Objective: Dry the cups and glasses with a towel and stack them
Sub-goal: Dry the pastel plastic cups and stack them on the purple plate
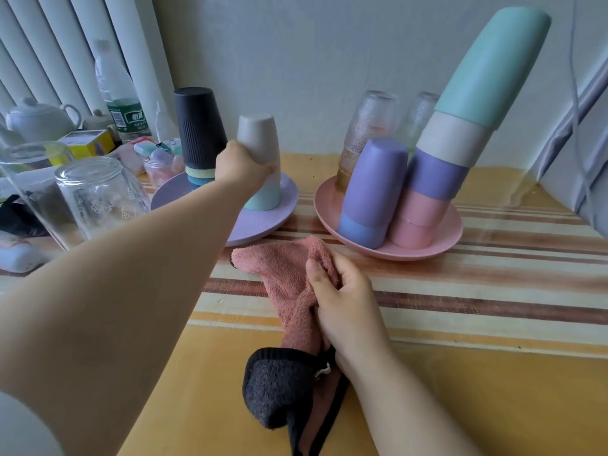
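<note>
While left hand (241,167) reaches out, fingers wrapped round upturned beige cup (257,139) topping short stack on lilac plate (289,195), toward tabletop's (493,373) far edge. Right hand (342,297) nearer front edge, fingers clenched on pink towel (283,274). Pink plate (454,235) beside lilac one carries leaning tall cup stack (460,133), purple cup (371,189), two upturned glasses (371,123).

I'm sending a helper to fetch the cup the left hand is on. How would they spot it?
Find the round lilac plate left of the pink plate. Two upside-down stacks stand on it; take the right one, where the left hand grips the beige plastic cup on top. Its neighbour is topped by a taller black ribbed cup.
</note>
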Demonstrator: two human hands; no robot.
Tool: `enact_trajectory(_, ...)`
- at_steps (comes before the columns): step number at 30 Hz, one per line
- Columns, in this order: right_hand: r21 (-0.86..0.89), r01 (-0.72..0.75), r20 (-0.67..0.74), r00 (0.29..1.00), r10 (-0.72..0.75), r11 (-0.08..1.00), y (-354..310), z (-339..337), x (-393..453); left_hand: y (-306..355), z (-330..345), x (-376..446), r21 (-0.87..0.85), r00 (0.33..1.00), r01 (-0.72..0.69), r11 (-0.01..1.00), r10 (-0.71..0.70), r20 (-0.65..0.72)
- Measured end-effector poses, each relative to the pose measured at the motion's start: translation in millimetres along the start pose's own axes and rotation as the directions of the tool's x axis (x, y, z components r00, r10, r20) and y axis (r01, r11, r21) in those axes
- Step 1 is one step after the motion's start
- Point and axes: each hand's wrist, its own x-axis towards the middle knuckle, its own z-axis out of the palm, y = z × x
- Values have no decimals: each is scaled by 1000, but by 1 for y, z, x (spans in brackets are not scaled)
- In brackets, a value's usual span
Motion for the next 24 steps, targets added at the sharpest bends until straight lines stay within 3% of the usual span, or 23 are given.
enact_trajectory(3, 3, -12, -1, 1000, 12, 1000, 0, 1, -1, 4, 1, -4, 83, 999, 20, 996, -17, -33)
enact_trajectory(6, 3, -25, -12, 1000, 25, 1000, -1, 1, -1, 9, 2, -21, 170, 983, -7, 985, 38, -180)
enact_trajectory(9, -6, -34, -61, 998, 34, 999, -4, 0, -2, 12, 9, -48, 64, 896, -321, 945, 325, -303)
enact_trajectory(10, -9, -31, -84, 996, 30, 999, -4, 0, -2, 16, 12, -57, -12, 875, -429, 903, 412, -253)
enact_trajectory(12, 3, -34, -110, 993, 35, 999, -6, 0, -2, 30, 20, -71, -168, 870, -489, 856, 493, -20)
enact_trajectory(14, 29, -42, -103, 994, 45, 999, -8, -1, -2, 48, 31, -77, -233, 868, -395, 889, 444, 224)
enact_trajectory(16, 33, -33, -80, 996, 36, 999, -11, -1, -3, 60, 41, -77, -241, 863, -258, 936, 336, 378)
enact_trajectory(20, 24, -3, -55, 999, 4, 1000, -12, -1, -1, 60, 59, -73, -249, 824, -172, 953, 278, 493)
enact_trajectory(24, 8, 8, -40, 999, -7, 1000, -10, -1, 0, 59, 62, -72, -277, 809, -220, 935, 334, 483)
